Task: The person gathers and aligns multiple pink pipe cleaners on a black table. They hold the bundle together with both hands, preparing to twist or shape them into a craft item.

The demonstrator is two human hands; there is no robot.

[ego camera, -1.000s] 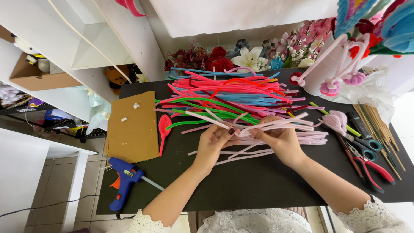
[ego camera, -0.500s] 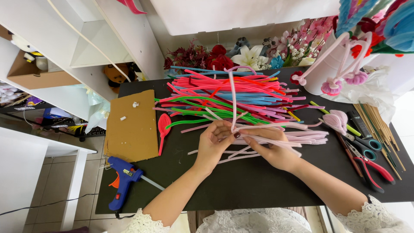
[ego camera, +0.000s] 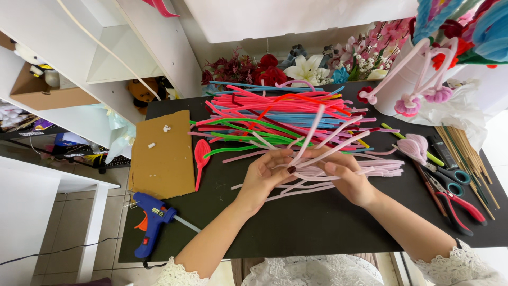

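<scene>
Over the black table (ego camera: 317,233), your left hand (ego camera: 262,177) and right hand (ego camera: 346,177) each closed their grip on a bunch of pale pink pipe cleaners (ego camera: 328,137), its ends fanning upward above the coloured pile (ego camera: 264,114); a blue glue gun (ego camera: 151,220) lay at left.

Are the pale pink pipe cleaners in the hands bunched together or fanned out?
Fanned out. Both hands, left and right, pinch the pipe cleaners at one end, and their free ends splay apart up and right.
</scene>
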